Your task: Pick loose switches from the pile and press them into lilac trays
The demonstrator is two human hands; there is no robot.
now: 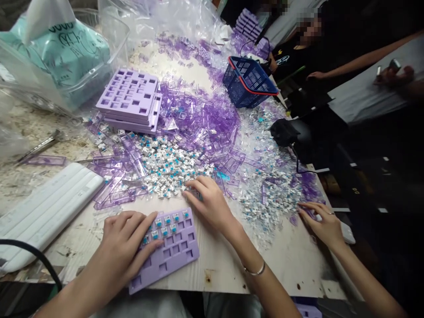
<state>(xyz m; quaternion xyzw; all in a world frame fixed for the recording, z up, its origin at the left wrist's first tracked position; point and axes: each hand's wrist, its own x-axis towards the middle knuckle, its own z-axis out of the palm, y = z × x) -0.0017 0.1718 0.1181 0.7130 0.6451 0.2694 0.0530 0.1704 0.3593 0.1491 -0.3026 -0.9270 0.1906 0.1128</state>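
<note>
A purple switch plate (179, 251) lies at the table's near edge, with several blue-stemmed switches (164, 222) seated in its top rows. My left hand (124, 245) lies on the plate's left part, fingers spread, the thumb beside the seated switches. My right hand (208, 203), with a bracelet on its wrist, reaches just past the plate into a heap of loose white and blue switches (168, 165). Its fingers are curled down, the tips pinched in the heap. What they pinch is hidden.
A stack of purple plates (130, 99) stands behind a spread of clear purple pieces (205, 119). A blue basket (248, 81) sits far right, a white case (46, 210) left, tweezers (41, 145) beyond it. A co-worker's hand (326, 225) rests at the right edge.
</note>
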